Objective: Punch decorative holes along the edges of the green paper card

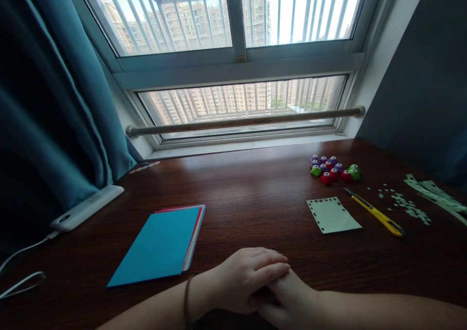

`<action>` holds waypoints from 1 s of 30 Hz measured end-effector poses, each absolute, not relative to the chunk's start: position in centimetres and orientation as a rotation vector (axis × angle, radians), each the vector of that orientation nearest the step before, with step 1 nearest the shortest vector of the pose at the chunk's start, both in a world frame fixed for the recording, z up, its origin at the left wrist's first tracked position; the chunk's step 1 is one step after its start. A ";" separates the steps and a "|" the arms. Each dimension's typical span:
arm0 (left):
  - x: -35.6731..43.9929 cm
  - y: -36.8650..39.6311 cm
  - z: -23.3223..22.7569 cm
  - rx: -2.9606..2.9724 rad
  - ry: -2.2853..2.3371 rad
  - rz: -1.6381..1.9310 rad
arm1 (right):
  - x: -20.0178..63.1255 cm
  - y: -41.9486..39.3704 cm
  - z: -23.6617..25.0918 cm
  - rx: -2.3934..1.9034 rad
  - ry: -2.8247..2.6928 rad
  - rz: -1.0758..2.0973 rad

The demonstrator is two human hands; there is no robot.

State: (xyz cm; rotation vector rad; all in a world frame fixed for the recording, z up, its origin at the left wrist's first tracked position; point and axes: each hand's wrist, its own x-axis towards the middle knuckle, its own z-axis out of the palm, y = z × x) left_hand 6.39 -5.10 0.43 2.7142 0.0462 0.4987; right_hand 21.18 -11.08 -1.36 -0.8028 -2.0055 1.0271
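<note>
Presently, at the lower centre of the frame, the left hand (248, 276) lies flat, fingers loosely extended, over the right hand (292, 298); neither holds anything. The stack of coloured paper (160, 245) lies just left of them. The punched card (332, 215), knife (375, 212) and small punches (333, 168) sit at right, well apart.

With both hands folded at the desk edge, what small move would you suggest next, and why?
Probably the right hand reaching for the pale punched-edge paper card: it lies nearest that hand, beside the yellow utility knife and small coloured paper punches, while the left hand rests on top, holding nothing.
</note>
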 end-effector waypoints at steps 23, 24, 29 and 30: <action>6.4 -5.1 0.2 2.720 0.052 0.501 | 21.1 -10.9 -1.4 -0.807 -2.014 1.029; 6.4 -5.1 0.2 2.719 0.051 0.503 | 21.1 -11.0 -1.4 -0.807 -2.011 1.029; 6.4 -5.1 0.3 2.722 0.057 0.491 | 21.1 -11.0 -1.2 -0.827 -2.027 1.041; 6.4 -5.1 0.3 2.725 0.056 0.491 | 21.1 -11.0 -1.2 -0.827 -2.032 1.039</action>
